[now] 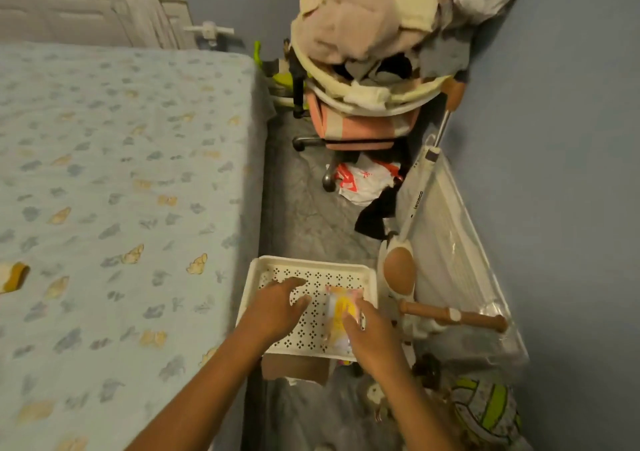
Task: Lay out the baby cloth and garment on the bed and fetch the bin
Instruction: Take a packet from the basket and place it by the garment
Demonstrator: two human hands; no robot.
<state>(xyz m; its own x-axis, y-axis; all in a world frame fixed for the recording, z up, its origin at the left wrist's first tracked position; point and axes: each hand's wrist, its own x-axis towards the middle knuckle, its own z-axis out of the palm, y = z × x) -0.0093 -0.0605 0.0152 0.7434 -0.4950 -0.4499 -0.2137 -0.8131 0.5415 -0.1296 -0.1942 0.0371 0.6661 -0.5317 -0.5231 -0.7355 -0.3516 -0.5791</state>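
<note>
We reach both hands down to the white perforated bin (313, 312) on the floor beside the bed (121, 191). Our left hand (277, 307) rests inside it with fingers loosely spread, holding nothing. Our right hand (372, 338) pinches a yellow-and-pink packet (341, 307) lying in the bin.

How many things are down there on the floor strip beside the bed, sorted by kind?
Perforated white bins: 1
Yellow-and-pink packets in the bin: 1
Chairs heaped with clothes: 1
Red-and-white plastic bags: 1
Black cloths: 1
Green-striped balls: 1
Total: 6
</note>
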